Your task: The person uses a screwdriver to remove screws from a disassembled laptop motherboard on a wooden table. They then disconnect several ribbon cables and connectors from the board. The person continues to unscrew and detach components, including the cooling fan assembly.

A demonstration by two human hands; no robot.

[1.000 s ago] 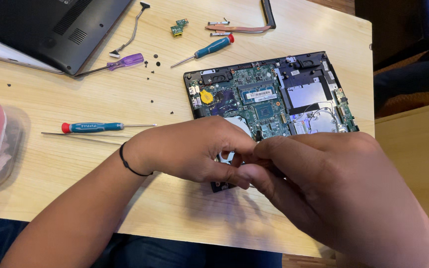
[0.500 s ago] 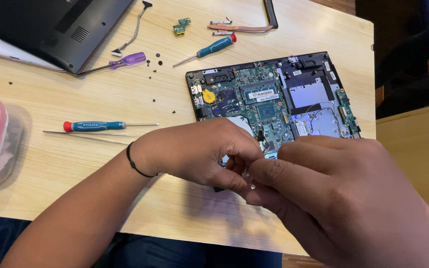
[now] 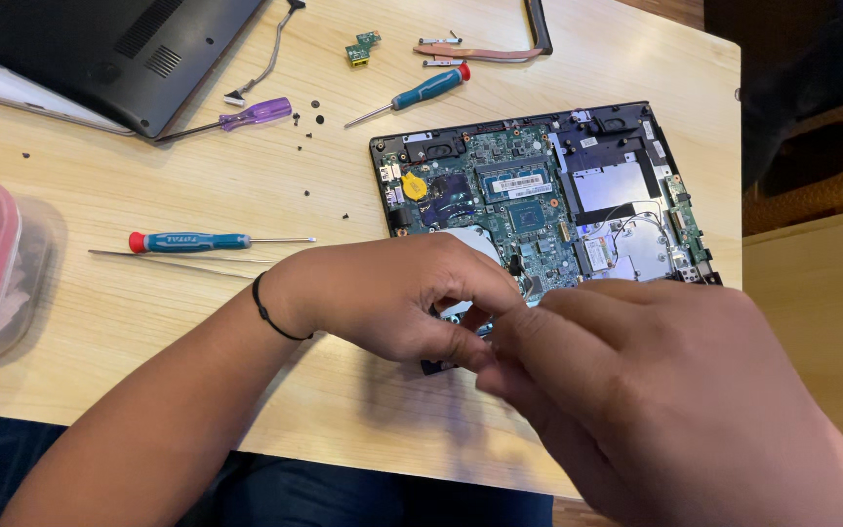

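opened laptop base (image 3: 578,185) lies centre-right of frame; left hand (image 3: 392,298) and right hand (image 3: 656,390) meet fingertip to fingertip over its lower-left corner, fingers pinched; whether anything is held cannot be told

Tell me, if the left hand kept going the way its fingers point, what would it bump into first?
Almost at once, the right hand: the left hand points rightward and their fingertips already meet over the open laptop base, though depth is hard to judge.
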